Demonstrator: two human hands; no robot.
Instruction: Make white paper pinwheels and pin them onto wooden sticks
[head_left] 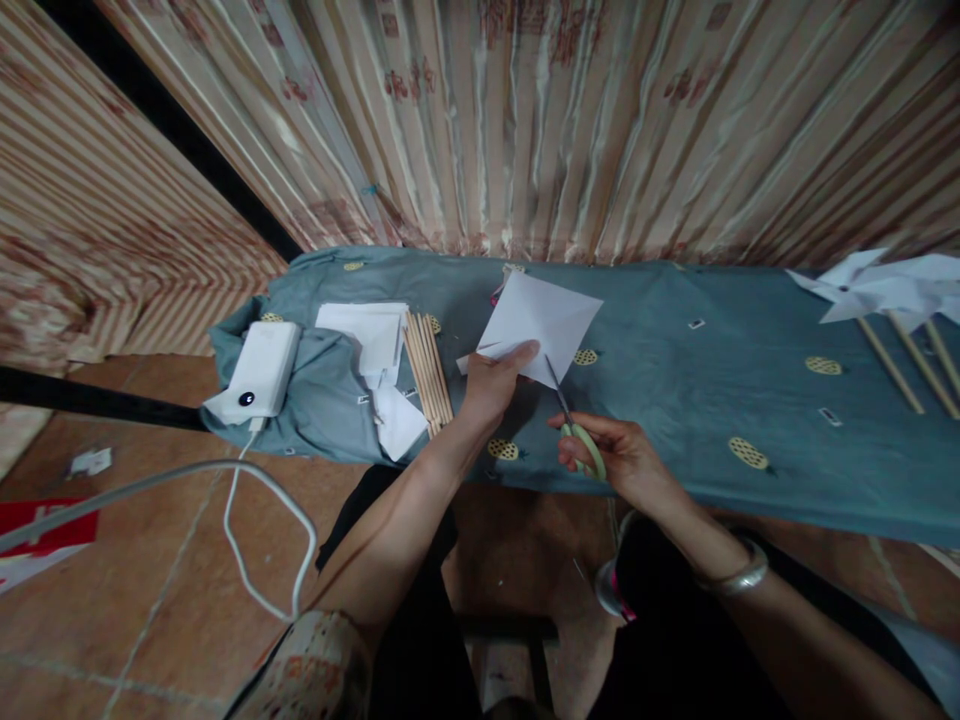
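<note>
My left hand point(491, 385) pinches a folded white paper square point(541, 322) by its lower left edge and holds it up over the blue-cloth table point(675, 400). My right hand point(619, 455) grips green-handled scissors point(576, 430), whose blades point up at the paper's bottom edge. A bundle of wooden sticks point(427, 370) lies just left of my left hand, next to a pile of white paper sheets point(371, 340).
A white power bank point(262, 368) with a white cable point(247, 520) sits at the table's left end. Paper pinwheels on sticks point(892, 300) lie at the far right. A striped curtain point(525, 120) hangs behind. Scraps lie on the brown floor tiles point(90, 462).
</note>
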